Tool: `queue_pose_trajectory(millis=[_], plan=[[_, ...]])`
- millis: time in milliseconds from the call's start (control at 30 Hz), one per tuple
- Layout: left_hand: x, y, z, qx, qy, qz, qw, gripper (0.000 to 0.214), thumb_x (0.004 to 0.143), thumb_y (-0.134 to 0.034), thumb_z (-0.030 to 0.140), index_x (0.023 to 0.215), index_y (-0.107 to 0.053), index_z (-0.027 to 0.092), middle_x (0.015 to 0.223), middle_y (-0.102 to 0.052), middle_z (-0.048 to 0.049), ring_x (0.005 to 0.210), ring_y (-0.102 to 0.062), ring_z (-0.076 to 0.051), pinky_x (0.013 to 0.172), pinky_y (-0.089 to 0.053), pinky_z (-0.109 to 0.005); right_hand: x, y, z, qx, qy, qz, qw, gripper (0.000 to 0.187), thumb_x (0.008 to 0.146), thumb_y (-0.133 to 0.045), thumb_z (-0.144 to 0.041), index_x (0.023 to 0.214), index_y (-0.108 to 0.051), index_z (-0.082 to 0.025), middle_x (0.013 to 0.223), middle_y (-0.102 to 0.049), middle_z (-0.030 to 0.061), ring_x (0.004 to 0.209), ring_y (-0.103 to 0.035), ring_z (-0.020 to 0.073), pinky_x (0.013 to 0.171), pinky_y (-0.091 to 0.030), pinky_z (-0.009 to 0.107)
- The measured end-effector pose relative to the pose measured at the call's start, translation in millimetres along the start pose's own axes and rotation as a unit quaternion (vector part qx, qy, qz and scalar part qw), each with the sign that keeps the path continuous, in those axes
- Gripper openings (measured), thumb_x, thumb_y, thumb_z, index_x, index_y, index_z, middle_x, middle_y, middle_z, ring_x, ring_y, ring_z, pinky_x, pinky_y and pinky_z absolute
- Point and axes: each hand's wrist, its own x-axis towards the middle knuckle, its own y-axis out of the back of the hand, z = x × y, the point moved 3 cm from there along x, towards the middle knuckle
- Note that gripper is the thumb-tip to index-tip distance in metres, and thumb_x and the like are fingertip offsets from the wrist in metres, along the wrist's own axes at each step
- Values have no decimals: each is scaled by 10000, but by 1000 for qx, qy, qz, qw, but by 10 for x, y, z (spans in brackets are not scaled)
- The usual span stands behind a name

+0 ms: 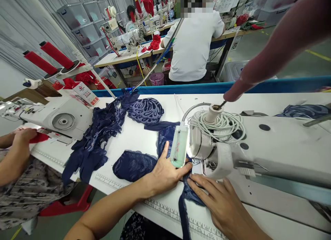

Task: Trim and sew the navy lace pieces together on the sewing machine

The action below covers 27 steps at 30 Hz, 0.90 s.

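Observation:
My left hand [165, 171] lies flat on a navy lace bra piece [134, 164], pressing it against the white table in front of the sewing machine head [232, 147]. My right hand [219, 202] rests flat on the navy strap and fabric [184, 202] just below the needle area. The fingertips of both hands meet near the presser foot, which a small lamp [179, 145] partly hides.
A heap of navy lace pieces [103, 129] lies to the left. A co-worker's hands [22, 136] hold red fabric at another machine [59, 117] on the far left. Another person's arm [271, 50] reaches in from the upper right. A seated person in white [193, 43] works behind.

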Motion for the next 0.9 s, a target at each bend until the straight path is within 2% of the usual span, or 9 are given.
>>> queue_pose_trajectory(millis=[200,333,467,567,667,733,900], plan=[[-53,-84,30,-2,22,-3,1000,312,883,-473,89,1150,-604,185,1073,-662,-98,1055,-600,-238,1003,-455,-567,1,2,2,-17,2,-3,1000,695,613,-437,21,1242,-625,-208,1254,-661,47,960,-579,230,820,-325,400],[-30,-118,-17,8,16,-9,1000,311,869,-505,91,1150,-588,193,1129,-654,-96,1091,-590,-249,1023,-431,-581,14,-1,12,-12,-3,-3,1000,668,630,-444,9,1240,-626,-192,1258,-658,55,1004,-571,241,850,-335,407],[38,-45,-60,-8,16,-19,1000,295,852,-529,118,1134,-581,187,1112,-648,-97,1101,-574,-259,1028,-407,-608,32,-21,29,-23,-8,-21,999,665,652,-434,14,1269,-607,-162,1306,-629,74,1085,-550,267,887,-333,433],[53,36,-22,-6,42,-7,999,237,838,-546,144,1069,-592,172,1091,-625,-123,1101,-554,-284,996,-424,-620,28,-27,31,-27,-9,-22,999,663,658,-432,5,1276,-601,-166,1300,-632,75,1087,-546,275,875,-330,435],[39,71,37,6,59,7,998,137,846,-509,105,935,-596,164,991,-615,-105,982,-570,-248,960,-458,-593,17,-19,12,-27,-4,-15,1000,664,665,-422,11,1283,-593,-162,1283,-641,76,1050,-558,262,859,-326,425],[34,74,64,17,44,12,999,168,866,-456,63,872,-591,163,892,-605,-72,885,-570,-210,929,-485,-556,19,-4,-1,-16,-5,-7,1000,684,654,-412,27,1278,-595,-187,1257,-656,51,1020,-568,236,867,-320,416],[29,106,48,34,14,64,997,249,899,-405,57,932,-627,164,815,-599,-56,831,-567,-202,850,-529,-500,37,36,-3,13,-7,11,1000,684,644,-407,40,1247,-608,-213,1200,-683,24,986,-575,210,891,-310,407]])
